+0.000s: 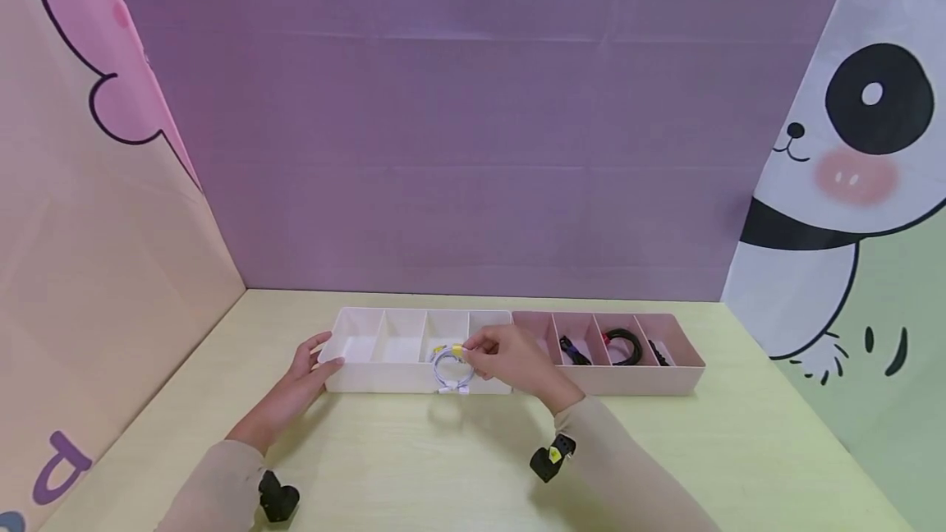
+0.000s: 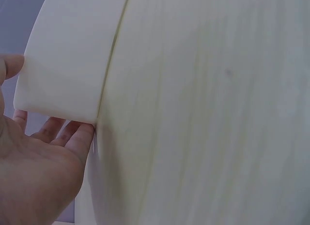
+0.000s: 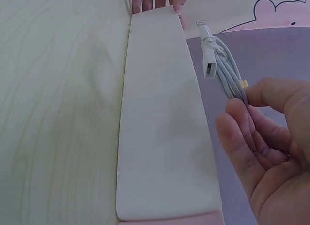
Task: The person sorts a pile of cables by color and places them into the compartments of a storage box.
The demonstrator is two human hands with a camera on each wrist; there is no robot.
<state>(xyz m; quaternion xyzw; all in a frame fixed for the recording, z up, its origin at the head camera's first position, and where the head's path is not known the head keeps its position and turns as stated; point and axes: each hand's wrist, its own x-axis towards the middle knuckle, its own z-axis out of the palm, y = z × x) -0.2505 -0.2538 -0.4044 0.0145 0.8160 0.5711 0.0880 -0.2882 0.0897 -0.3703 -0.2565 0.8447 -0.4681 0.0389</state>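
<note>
My right hand pinches a coiled white charging cable between thumb and fingertips. A USB plug and a small slim connector stick out of the coil's far end, and a yellow tab shows near my thumb. In the head view the coil hangs in front of the white divided box. My left hand rests at the left end of that box. Its thumb lies at the upper rim and its fingers touch the end wall, as the left wrist view shows.
Against the white box's right end stands a pink divided box. Its compartments hold a dark cable, a black coiled cable and a small black item. Behind the pale wooden table rises a purple backdrop, with printed panels at both sides.
</note>
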